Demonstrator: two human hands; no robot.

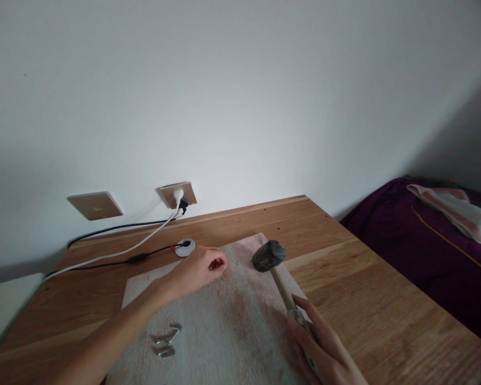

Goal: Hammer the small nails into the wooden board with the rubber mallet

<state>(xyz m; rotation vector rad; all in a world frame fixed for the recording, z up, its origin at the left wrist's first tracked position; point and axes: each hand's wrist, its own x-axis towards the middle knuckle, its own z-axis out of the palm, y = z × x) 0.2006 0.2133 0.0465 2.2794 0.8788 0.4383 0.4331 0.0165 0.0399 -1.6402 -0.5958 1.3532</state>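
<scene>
Over the far part of a whitish, brown-smudged flat board (240, 326), the fingers of the left hand (202, 267) are curled inward; whether they pinch anything cannot be told. Closed around the handle at the board's right edge, the fingers of the right hand (320, 347) grip a black-headed mallet with a pale handle (269, 255), its head raised near the left hand. Nearer the left forearm, several short silvery metal pieces (167, 352) lie on the board. Beneath it spreads a brown wood-grain table (377, 294), with a round white cable grommet (179, 251) just beyond the left wrist. Farther back, a white plug (178, 194) sits in a gold-coloured wall socket (190, 191). Right of the table lies a dark purple fabric cover (380, 224).
</scene>
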